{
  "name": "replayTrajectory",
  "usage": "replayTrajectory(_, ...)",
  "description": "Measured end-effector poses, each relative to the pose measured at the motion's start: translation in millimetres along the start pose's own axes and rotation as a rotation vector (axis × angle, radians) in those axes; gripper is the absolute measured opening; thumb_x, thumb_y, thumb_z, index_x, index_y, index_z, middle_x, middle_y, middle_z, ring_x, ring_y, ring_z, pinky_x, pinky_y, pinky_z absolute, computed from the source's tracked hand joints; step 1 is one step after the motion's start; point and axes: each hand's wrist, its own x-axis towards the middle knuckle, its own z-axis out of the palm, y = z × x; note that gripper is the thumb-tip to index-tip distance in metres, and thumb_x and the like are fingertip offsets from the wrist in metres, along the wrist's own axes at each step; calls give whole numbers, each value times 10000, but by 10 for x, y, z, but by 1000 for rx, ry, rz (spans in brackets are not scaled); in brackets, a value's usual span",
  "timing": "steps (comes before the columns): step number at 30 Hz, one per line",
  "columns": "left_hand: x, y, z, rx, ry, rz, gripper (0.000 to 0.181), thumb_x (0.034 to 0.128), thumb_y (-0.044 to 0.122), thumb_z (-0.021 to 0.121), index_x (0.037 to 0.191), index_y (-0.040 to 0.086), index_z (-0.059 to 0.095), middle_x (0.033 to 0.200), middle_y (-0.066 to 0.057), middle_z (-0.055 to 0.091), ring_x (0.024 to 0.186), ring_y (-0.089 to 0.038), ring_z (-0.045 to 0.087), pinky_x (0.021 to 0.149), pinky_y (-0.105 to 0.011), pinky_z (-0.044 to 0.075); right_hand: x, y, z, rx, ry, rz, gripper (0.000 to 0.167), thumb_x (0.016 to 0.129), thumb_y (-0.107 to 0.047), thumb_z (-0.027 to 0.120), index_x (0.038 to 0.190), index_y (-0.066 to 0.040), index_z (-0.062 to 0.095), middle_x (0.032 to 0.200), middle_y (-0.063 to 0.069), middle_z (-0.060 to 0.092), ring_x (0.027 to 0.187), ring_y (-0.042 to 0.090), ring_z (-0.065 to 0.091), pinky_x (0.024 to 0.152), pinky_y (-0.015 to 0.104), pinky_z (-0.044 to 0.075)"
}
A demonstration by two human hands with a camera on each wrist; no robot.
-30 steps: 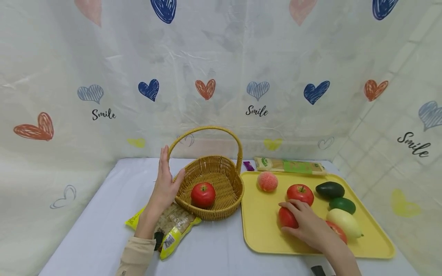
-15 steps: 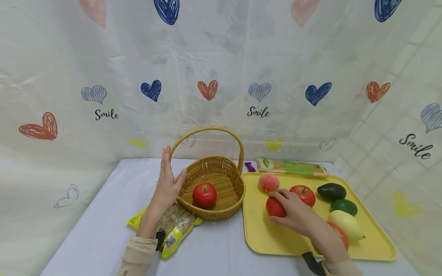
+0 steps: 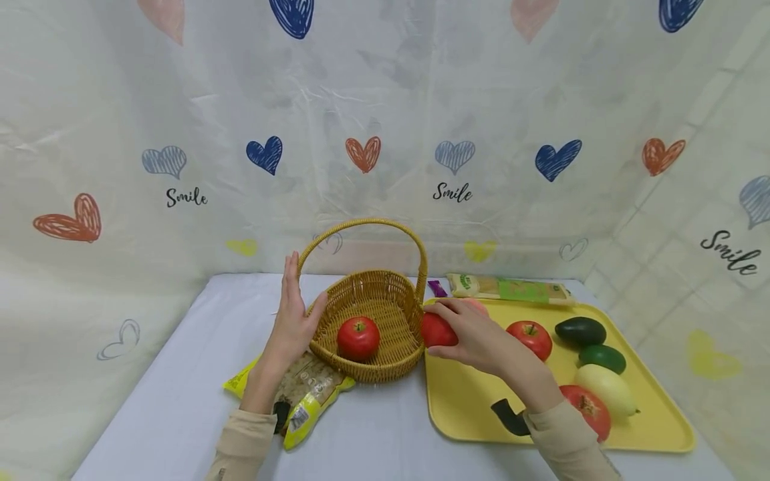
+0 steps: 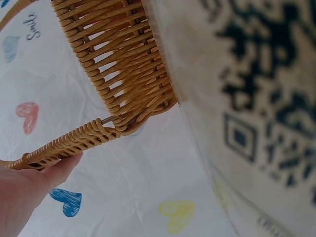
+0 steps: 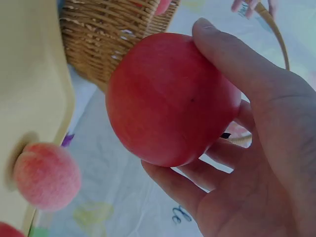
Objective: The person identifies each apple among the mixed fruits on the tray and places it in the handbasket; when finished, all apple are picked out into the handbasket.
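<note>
My right hand grips a red apple between thumb and fingers, lifted at the tray's left edge, close beside the wicker basket. The right wrist view shows the smooth apple filling the grasp. My left hand touches the basket's left side with its fingers straight, next to where the arched handle rises. Seen from the left wrist, the thumb lies along the woven handle. Another red apple rests inside the basket. A peach on the tray is partly hidden by my right hand in the head view.
The yellow tray also bears a red apple, another red fruit, two dark green avocado-like fruits and a pale yellow fruit. Behind it lie a long packet and a purple sachet. A yellow bag sits before the basket.
My right hand has carried the apple up and left from the tray's middle toward the basket. The left hand stays at the basket's left side.
</note>
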Motion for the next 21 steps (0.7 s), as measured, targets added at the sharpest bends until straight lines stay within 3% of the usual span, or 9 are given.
replayTrajectory(5, 7, -2, 3, -3, 0, 4, 884, 1066, 379, 532, 1656, 263, -116, 1741, -3, -136, 1621, -364, 10, 1228, -703, 185, 188, -89, 5, -5, -23, -18, 672, 864, -421, 817, 1438, -178, 566, 1428, 122, 554, 1256, 338, 579, 906, 482, 600)
replayTrajectory(13, -2, -21, 13, -5, 2, 0, 880, 1064, 393, 532, 1630, 382, -141, 1740, 23, -133, 1626, -330, 4, 1239, -683, 189, 527, -186, 48, 48, -91, -39, 671, 886, -453, 789, 1456, -193, 548, 1433, 122, 546, 1222, 303, 585, 909, 446, 598)
replayTrajectory(21, 15, -10, 8, -9, 3, -2, 883, 1064, 394, 534, 1643, 337, -131, 1742, 3, -127, 1628, -320, -14, 1245, -675, 181, 822, -199, 186, 9, -171, -47, 639, 894, -394, 795, 1432, -150, 552, 1434, 145, 538, 1211, 321, 587, 929, 469, 589)
